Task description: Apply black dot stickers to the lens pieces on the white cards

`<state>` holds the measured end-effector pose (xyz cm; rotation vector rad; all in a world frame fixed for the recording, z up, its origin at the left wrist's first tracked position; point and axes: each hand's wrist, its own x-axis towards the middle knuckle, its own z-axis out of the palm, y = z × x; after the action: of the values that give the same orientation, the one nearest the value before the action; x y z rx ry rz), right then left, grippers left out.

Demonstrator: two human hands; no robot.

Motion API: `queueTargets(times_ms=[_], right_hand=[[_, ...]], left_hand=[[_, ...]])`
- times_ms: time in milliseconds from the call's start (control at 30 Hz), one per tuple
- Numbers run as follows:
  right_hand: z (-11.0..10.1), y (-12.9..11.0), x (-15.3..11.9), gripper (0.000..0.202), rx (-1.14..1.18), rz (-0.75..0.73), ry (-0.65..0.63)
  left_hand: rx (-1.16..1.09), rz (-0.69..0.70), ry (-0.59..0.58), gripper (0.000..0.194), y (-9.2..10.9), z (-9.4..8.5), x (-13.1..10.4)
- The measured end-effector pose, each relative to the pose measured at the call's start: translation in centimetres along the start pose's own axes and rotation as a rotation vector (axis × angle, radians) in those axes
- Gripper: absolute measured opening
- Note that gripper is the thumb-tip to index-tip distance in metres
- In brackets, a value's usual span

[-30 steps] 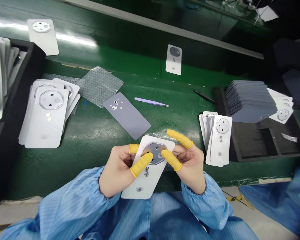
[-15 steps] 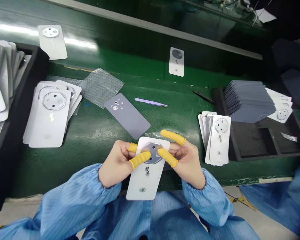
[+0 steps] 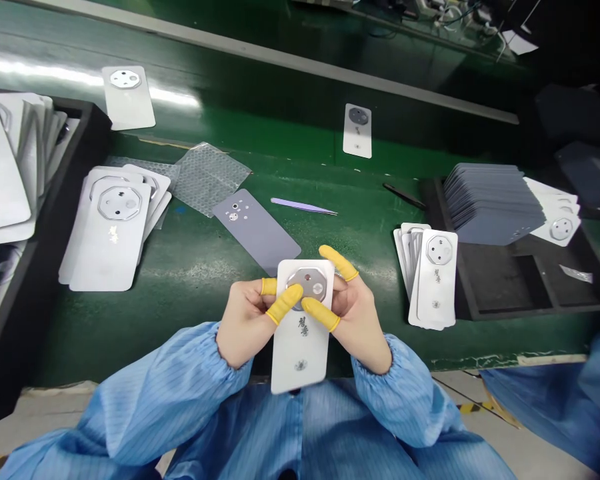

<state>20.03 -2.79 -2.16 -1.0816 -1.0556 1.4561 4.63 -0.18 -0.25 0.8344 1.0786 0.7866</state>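
Observation:
Between my hands I hold a white phone back cover [image 3: 300, 353] with an octagonal camera ring near its top and dark characters below. My left hand [image 3: 250, 320] grips the left edge, its yellow-capped thumb pressing on the camera ring. From the other side my right hand [image 3: 357, 313] pinches the cover, thumb on the ring's lower part and a capped index finger raised past the top corner. The fingers behind the cover are partly hidden. A grey phone back panel [image 3: 257, 230] lies just beyond it, and purple tweezers [image 3: 304, 206] rest farther back.
White covers form a pile [image 3: 107, 243] at left beside a black box [image 3: 80, 140] of more covers. At right, another stack [image 3: 437, 280] stands near a black tray [image 3: 500, 283] with grey panels [image 3: 495, 207]. Clear bubble wrap [image 3: 213, 177] and black tweezers [image 3: 404, 196] lie on the table.
The cover has turned more upright and come slightly higher in view. My right thumb has slid down and left to the ring's lower edge. The whole view has shifted a little.

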Motion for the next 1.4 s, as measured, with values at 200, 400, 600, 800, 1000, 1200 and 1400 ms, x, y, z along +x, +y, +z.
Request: queueTargets(times_ms=[200, 400, 600, 800, 1000, 1200, 1400], right_hand=[[0.5, 0.1, 0.4, 0.06, -0.005, 0.021, 0.074], [-0.6, 1.5, 0.3, 0.08, 0.116, 0.088, -0.021], [-2.4, 1.1, -2.6, 0.061, 0.061, -0.01, 0.119], [-12.1, -4.3, -3.7, 0.078, -0.265, -0.181, 0.462], [-22.1, -7.1, -0.2, 0.07, -0.72, -0.224, 0.607], [-15.9, -7.5, -2.1, 0.053, -0.679, -0.322, 0.636], [-6.1, -9.3, -5.8, 0.067, 0.492, -0.115, 0.083]], left_hand=[[0.047, 0.013, -0.008, 0.025, -0.1, -0.5, 0.3], [0.188, 0.091, 0.021, 0.027, -0.6, -0.6, 0.5], [0.708, 0.386, 0.114, 0.027, -2.7, 1.7, 0.0], [0.782, 0.406, -0.23, 0.064, 3.2, 3.7, 0.8], [1.109, 0.412, 0.036, 0.046, 8.6, 6.4, 11.8], [1.187, 0.393, 0.219, 0.036, 9.3, 14.4, 23.6], [1.197, 0.313, 0.383, 0.056, 7.5, 18.9, 28.7]])
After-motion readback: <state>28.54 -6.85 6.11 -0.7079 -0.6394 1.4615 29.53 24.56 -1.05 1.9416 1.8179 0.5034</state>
